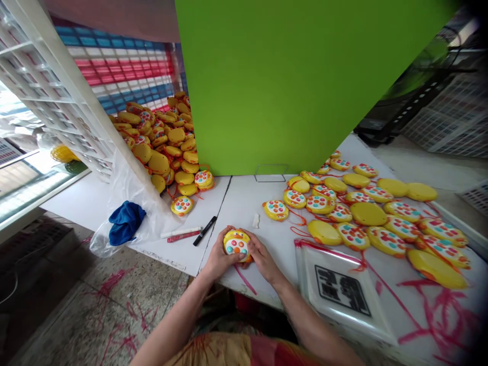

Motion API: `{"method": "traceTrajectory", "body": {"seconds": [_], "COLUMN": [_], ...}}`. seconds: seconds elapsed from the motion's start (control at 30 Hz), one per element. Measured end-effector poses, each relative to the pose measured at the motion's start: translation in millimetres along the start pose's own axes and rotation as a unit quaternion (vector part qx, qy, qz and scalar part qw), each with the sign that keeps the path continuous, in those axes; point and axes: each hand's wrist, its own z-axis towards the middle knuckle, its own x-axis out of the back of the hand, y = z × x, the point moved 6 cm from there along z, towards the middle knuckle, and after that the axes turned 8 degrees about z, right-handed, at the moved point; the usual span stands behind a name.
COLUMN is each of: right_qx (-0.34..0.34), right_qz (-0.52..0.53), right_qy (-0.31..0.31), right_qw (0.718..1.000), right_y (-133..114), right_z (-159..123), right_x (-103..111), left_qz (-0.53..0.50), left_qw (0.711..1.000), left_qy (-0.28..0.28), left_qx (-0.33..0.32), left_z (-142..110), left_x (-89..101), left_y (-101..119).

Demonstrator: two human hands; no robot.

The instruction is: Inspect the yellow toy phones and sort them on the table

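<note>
Forearms (171,316) with fingers (256,247) around toy (236,242)

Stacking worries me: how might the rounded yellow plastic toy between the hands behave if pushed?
The rounded yellow plastic toy is probably stiff, its outline unbent; its smooth surface may slip. Similar yellow toys lie flat, so sliding seems likelier than rolling.

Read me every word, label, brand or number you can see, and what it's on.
No text can be read with certainty.
Black boxed print on the clear pouch: too blurred to read.
Black marker and red marker: any print is too small.
Held toy: no lettering discernible.
</note>
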Motion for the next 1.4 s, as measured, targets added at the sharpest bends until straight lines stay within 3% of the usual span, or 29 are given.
{"method": "traceTrajectory", "body": {"seconds": [0.2, 0.5, 0.73, 0.9, 0.97, 1.03, 1.1, 1.2, 1.23, 1.3, 1.4], "right_qx": [0.015, 0.022, 0.04, 0.015, 0.028, 0.089, 0.156, 0.138, 0.107, 0.038, -0.021], "right_qz": [-0.005, 0.024, -0.001, 0.006, 0.04, 0.121, 0.223, 0.293, 0.287, 0.261, 0.238], "right_qy": [0.003, 0.018, 0.063, 0.053, 0.093, 0.163, 0.204, 0.185, 0.177, 0.152, 0.1], "right_qw": [1.0, 0.999, 0.997, 0.998, 0.994, 0.975, 0.94, 0.928, 0.935, 0.953, 0.966], "right_y": [-5, -8, 4, 0, -13, -31, -45, -40, -32, -13, 8], "right_z": [-4, -5, 0, 8, 11, 12, 10, 8, 7, 5, 2], "right_x": [1, 0, 2, 11, 32, 61, 84, 86, 79, 59, 30], "left_qz": [-0.031, -0.109, -0.062, 0.021, 0.129, 0.257, 0.377, 0.503, 0.512, 0.489, 0.437], "left_qw": [0.999, 0.993, 0.996, 0.999, 0.99, 0.956, 0.89, 0.805, 0.798, 0.814, 0.85], "left_qy": [-0.021, -0.028, 0.062, 0.038, 0.041, 0.101, 0.205, 0.297, 0.309, 0.311, 0.289], "left_qx": [-0.008, 0.029, 0.032, 0.001, -0.043, -0.102, -0.155, -0.104, -0.079, -0.05, -0.052], "left_z": [1, 1, 7, 12, 19, 30, 41, 60, 66, 74, 77], "left_x": [0.7, -3.5, 2.5, 3.3, 17.5, 46.3, 84.1, 137.0, 151.1, 169.5, 170.5], "left_y": [-1, -4, -17, -6, 12, 35, 58, 68, 67, 62, 61]}}
